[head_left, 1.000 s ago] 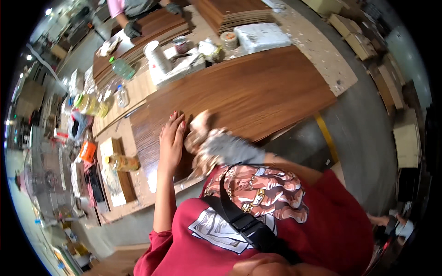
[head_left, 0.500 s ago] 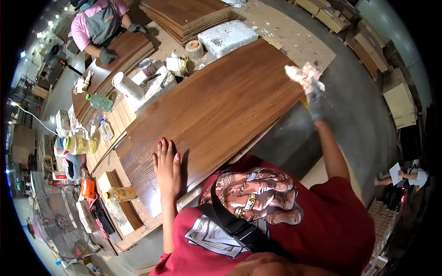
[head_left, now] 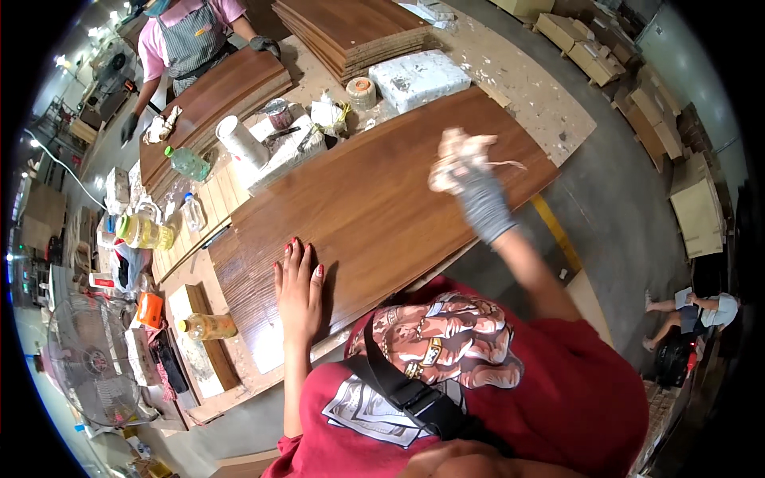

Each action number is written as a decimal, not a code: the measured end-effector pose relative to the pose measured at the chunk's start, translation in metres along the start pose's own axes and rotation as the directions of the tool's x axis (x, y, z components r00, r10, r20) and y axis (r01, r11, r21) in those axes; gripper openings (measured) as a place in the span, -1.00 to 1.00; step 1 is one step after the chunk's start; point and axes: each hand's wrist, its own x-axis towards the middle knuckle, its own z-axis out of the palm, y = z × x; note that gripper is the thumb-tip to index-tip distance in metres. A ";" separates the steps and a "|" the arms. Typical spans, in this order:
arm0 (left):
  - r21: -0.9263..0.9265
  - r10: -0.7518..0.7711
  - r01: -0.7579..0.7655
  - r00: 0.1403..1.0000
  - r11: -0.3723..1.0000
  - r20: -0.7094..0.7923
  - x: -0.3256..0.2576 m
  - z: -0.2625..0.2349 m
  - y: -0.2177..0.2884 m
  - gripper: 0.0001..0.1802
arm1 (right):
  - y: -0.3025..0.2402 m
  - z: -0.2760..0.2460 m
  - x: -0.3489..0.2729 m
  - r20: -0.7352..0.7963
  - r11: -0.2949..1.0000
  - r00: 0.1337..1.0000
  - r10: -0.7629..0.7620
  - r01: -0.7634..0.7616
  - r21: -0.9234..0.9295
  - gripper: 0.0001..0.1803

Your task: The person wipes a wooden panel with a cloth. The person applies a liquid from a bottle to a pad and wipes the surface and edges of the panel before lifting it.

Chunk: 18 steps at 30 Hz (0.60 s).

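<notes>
A long brown wood panel lies across the workbench before me, its surface partly shiny. My left hand, bare, rests flat on the panel's near left part with fingers stretched out. My right hand wears a grey glove and is closed on a crumpled pale rag. The rag is over the right part of the panel and seems to touch it. The glove hides part of the rag, and my fingers are partly covered by the cloth.
Beyond the panel stand a white-wrapped block, a tape roll, a white cup and a green bottle. Stacked panels lie at the back. Across the bench works another person. A fan stands left.
My right hand has swept the rag leftward from the panel's far right end onto its surface. My left hand stays on the panel. The co-worker's one hand has moved off their panel.
</notes>
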 end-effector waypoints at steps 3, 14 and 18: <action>-0.010 -0.008 0.008 1.000 1.000 -0.001 -0.002 -0.004 0.005 -0.45 | -0.129 -0.030 0.032 0.327 0.933 0.908 -0.261 0.149 0.329 -0.70; -0.143 -0.034 0.024 0.997 0.989 -0.064 -0.013 -0.015 0.015 -0.54 | 0.022 0.037 0.143 0.106 0.984 0.994 -0.026 0.044 -0.171 -0.45; -0.366 -0.127 0.102 0.991 0.925 -0.044 -0.031 -0.028 0.020 -0.56 | 0.169 0.094 0.172 0.200 0.887 0.895 0.400 -0.323 -0.329 -0.36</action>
